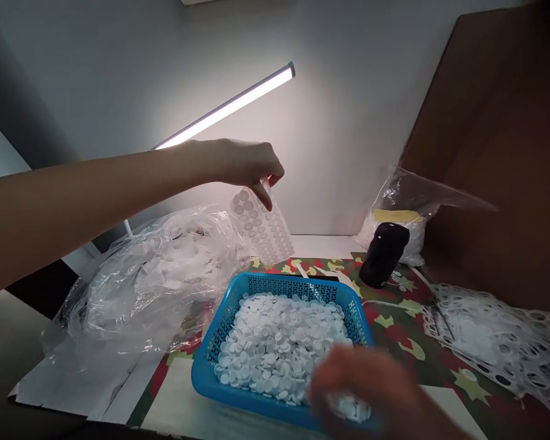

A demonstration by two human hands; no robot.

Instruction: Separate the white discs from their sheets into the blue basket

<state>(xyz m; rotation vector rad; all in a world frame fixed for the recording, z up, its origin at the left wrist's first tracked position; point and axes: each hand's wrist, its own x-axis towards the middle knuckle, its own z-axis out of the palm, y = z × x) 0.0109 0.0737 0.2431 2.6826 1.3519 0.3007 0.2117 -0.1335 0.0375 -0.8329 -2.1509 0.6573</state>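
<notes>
My left hand (254,166) is raised beyond the basket, its thumb and fingers pinching the top of a clear sheet of round stickers (266,229). The sheet hangs down, covered in rows of pale discs. Below it stands a blue plastic basket (211,360) with lattice sides, heaped with small white round discs (279,342). My right hand (362,385) is over the basket's near right corner, smeared by motion. Its fingers look curled, but whether anything is in them cannot be made out.
Left of the basket lies a large clear plastic bag (165,275) of white pieces. A black device (385,253) stands at the right, before a bag of white material (410,235). Punched-out sheet scraps (495,342) lie far right. A lit tube lamp (229,109) slants above.
</notes>
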